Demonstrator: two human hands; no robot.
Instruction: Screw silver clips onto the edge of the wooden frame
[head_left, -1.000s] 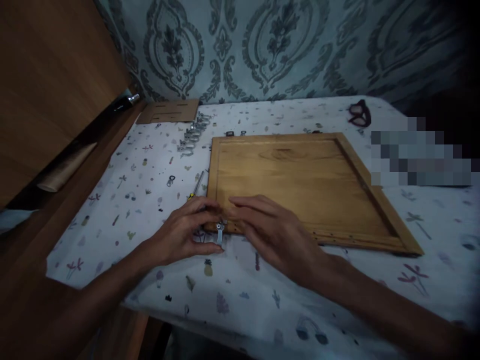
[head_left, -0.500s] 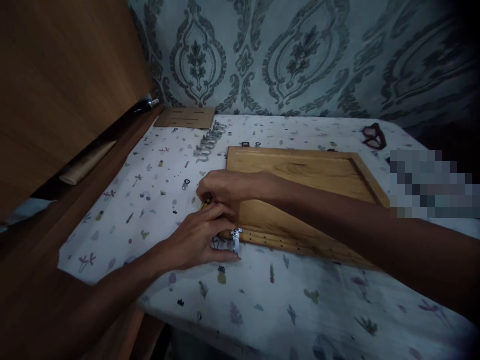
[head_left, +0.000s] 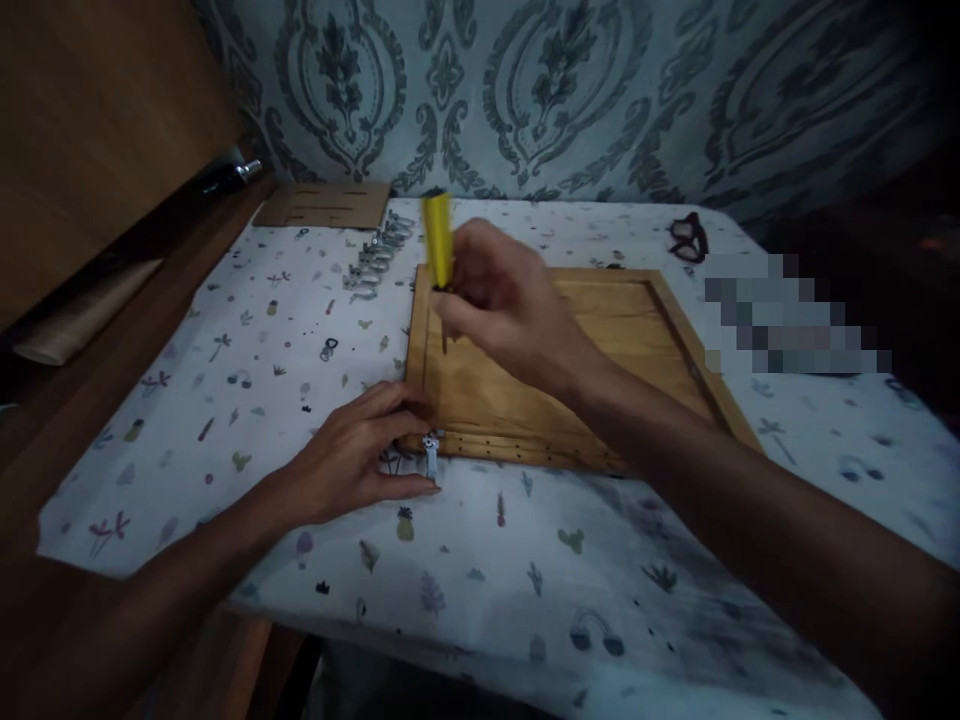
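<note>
Head view: gripping a yellow-handled screwdriver (head_left: 437, 240) in the right hand (head_left: 514, 305), pointing down above the wooden panel (head_left: 626, 335)! Pinching a small metal hinge (head_left: 431, 458) between thumb and fingers of the left hand (head_left: 352, 455), right at the panel's near left corner, with more hinges (head_left: 367, 278) lined up beyond.

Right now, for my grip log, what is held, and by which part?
The right hand holds a screwdriver by the lower end of its yellow handle; the left hand steadies a metal fitting, thumb at its near end.
</note>
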